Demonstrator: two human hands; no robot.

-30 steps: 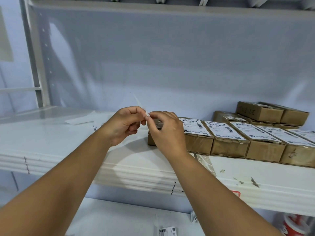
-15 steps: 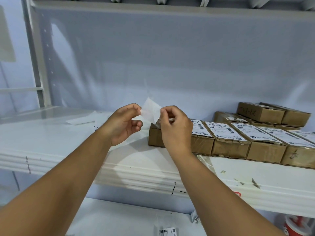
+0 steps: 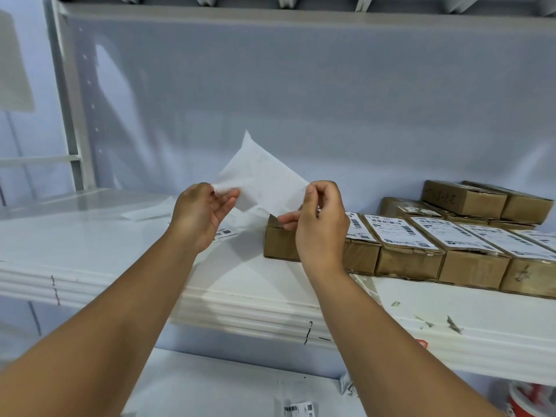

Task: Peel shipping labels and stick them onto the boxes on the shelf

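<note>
White-painted metal shelving [image 3: 90, 257] is filling the view, backed by a pale grey-blue panel [image 3: 301, 85]. At the left of the shelf a loose white paper strip [image 3: 147, 210] is being left lying flat, probably as waste from peeling.

Beside it, the left hand [image 3: 204, 215] is being held up over the shelf. Its grip is narrow: the left corner of a thin white paper label sheet [image 3: 264, 179] is being pinched lightly between the thumb and loosely extended fingers. The label sheet is being stretched in the air between both hands, tilted with one corner pointing up, apparently so that the sticky face is being prevented from touching anything before placement. Whether backing is being parted from label here cannot be told.

The opposite edge is being pinched by the right hand [image 3: 322, 224], its grip closed on the paper between thumb and curled forefinger. The sheet is thus being carried above and between the two grips, not inside either palm.

Just below and behind the right hand, a plain brown cardboard box [image 3: 278, 242] is being offered as the likely target, since the visible part of its top is bare. A row of brown boxes with white printed labels [image 3: 409, 260] is running from it to the right, with a stack of unlabelled brown boxes [image 3: 464, 200] behind.
</note>
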